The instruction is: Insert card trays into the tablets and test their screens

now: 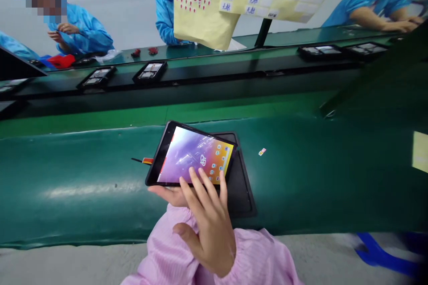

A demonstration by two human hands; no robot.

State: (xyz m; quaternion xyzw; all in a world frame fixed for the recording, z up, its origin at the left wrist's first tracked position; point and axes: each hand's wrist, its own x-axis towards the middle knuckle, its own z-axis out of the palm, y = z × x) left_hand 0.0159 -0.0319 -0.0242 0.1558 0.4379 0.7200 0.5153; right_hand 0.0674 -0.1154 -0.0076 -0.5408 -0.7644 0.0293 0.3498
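Observation:
A black-framed tablet (187, 151) with its screen lit lies tilted across my left hand (170, 195), which supports it from below along the near edge. Most of the left fingers are hidden under it. Over the lower part of the screen my right hand (210, 222) is spread open, fingertips at the glass; whether they touch it I cannot tell. App icons show on the screen's right side. Partly under the tablet is a flat black panel (242, 187) on the green mat. A small red and yellow strip (147, 160) sticks out at the tablet's left edge.
A small sticker-like piece (262, 152) lies on the green mat (317, 178) to the right. Beyond it runs a dark conveyor (214, 75) carrying several open black device housings (150, 71). Yellow sheets (203, 22) hang above. Co-workers in blue sleeves (87, 31) sit opposite.

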